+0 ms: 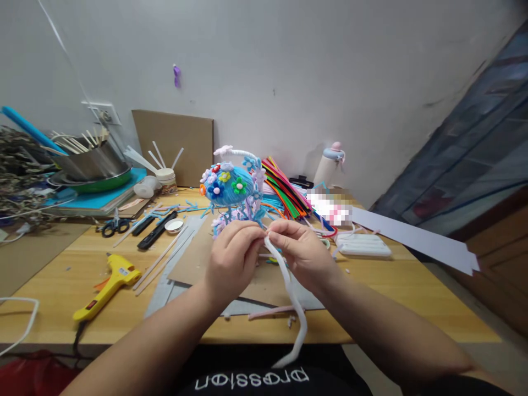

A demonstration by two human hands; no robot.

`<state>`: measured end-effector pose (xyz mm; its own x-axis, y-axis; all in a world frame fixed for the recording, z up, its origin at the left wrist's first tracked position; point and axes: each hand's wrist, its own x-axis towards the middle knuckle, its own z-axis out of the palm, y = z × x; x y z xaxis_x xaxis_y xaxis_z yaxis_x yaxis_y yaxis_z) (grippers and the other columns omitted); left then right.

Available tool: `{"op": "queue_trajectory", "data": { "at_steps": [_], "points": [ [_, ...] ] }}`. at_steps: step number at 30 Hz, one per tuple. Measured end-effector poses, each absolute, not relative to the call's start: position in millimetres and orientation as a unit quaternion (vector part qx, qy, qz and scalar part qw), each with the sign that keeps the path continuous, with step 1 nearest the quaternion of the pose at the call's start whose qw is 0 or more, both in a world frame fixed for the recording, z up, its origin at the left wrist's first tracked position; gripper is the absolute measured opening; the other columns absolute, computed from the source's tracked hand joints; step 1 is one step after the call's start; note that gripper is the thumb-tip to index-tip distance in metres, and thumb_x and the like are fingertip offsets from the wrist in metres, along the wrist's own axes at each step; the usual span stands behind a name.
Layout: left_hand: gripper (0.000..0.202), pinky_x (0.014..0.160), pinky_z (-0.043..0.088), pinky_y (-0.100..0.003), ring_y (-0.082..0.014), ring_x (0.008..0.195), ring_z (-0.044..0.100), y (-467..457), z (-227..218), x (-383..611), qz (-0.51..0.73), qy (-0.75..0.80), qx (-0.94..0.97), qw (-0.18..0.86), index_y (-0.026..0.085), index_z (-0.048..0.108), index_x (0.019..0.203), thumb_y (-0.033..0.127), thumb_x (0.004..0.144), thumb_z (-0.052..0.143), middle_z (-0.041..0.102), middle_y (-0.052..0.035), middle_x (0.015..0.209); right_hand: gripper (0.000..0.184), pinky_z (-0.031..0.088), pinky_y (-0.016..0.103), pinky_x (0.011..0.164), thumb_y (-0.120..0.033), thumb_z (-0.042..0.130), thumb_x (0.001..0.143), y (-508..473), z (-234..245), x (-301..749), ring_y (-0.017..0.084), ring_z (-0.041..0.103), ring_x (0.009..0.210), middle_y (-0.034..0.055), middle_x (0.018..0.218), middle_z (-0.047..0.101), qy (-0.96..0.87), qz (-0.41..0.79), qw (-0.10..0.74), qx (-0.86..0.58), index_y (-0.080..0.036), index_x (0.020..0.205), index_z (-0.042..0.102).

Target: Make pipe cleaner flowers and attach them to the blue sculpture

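My left hand and my right hand meet over the middle of the wooden table. Both pinch the top end of a white pipe cleaner, which hangs down in a curve toward my lap. Just behind the hands stands a blue pipe-cleaner figure covered with small coloured flowers. A pink pipe cleaner lies on the cardboard sheet below the hands.
A yellow glue gun lies at the left front. Scissors, a black knife and sticks lie behind it. A bundle of coloured pipe cleaners, a white bundle, a metal bowl and a cardboard board are near the wall.
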<state>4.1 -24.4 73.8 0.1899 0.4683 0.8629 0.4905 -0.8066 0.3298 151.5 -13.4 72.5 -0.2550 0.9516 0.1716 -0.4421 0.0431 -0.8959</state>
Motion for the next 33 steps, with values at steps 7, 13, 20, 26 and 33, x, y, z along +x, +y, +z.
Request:
{"op": "queue_trajectory", "data": {
  "at_steps": [7, 13, 20, 26, 33],
  "points": [
    [0.005, 0.067, 0.047, -0.026, -0.0132, 0.075, 0.058, -32, 81, 6, -0.56, -0.355, -0.732, -0.155, 0.017, 0.06, 0.079, 0.013, 0.081, 0.056, 0.061, -0.003, 0.079, 0.004, 0.047, 0.027, 0.069, -0.023, 0.072, 0.071, -12, 70, 153, 0.012, 0.055, 0.072, -0.0013, 0.075, 0.059, -0.583, 0.499, 0.587, -0.257, -0.023, 0.071, 0.067],
    [0.009, 0.065, 0.047, -0.027, -0.0142, 0.071, 0.057, -33, 94, 1, -0.524, -0.359, -0.74, -0.221, 0.016, 0.062, 0.072, 0.019, 0.079, 0.056, 0.062, -0.0032, 0.074, 0.002, 0.047, 0.033, 0.073, -0.022, 0.069, 0.074, -10, 76, 159, 0.015, 0.056, 0.075, 0.0007, 0.076, 0.06, -0.674, 0.38, 0.575, -0.266, -0.024, 0.073, 0.069],
    [0.012, 0.04, 0.033, -0.019, -0.0065, 0.044, 0.04, -19, 95, -1, -0.445, -0.364, -0.581, -0.576, 0.015, 0.062, 0.062, 0.023, 0.07, 0.06, 0.046, 0.003, 0.05, 0.013, 0.047, 0.034, 0.072, -0.016, 0.069, 0.073, -1, 73, 160, 0.015, 0.057, 0.074, 0.0002, 0.077, 0.062, -0.722, 0.305, 0.589, -0.194, -0.028, 0.08, 0.07],
    [0.013, 0.035, 0.025, -0.019, -0.0068, 0.042, 0.038, -25, 105, -11, -0.27, -0.283, -0.513, -0.764, 0.016, 0.062, 0.06, 0.027, 0.063, 0.066, 0.051, -0.0021, 0.054, 0.013, 0.047, 0.034, 0.07, -0.018, 0.069, 0.074, -14, 83, 168, 0.016, 0.057, 0.073, 0.0005, 0.074, 0.062, -0.784, 0.271, 0.545, -0.121, -0.028, 0.082, 0.071],
    [0.02, 0.054, 0.042, -0.025, -0.0132, 0.06, 0.052, -39, 38, 15, -0.197, -0.425, -0.765, -0.443, 0.017, 0.063, 0.082, 0.033, 0.071, 0.063, 0.058, -0.0014, 0.071, 0.012, 0.045, 0.033, 0.063, -0.019, 0.067, 0.075, -39, 84, 190, 0.016, 0.053, 0.066, 0.0005, 0.069, 0.058, -0.711, 0.248, 0.634, -0.173, -0.03, 0.08, 0.07]
  ]
}}
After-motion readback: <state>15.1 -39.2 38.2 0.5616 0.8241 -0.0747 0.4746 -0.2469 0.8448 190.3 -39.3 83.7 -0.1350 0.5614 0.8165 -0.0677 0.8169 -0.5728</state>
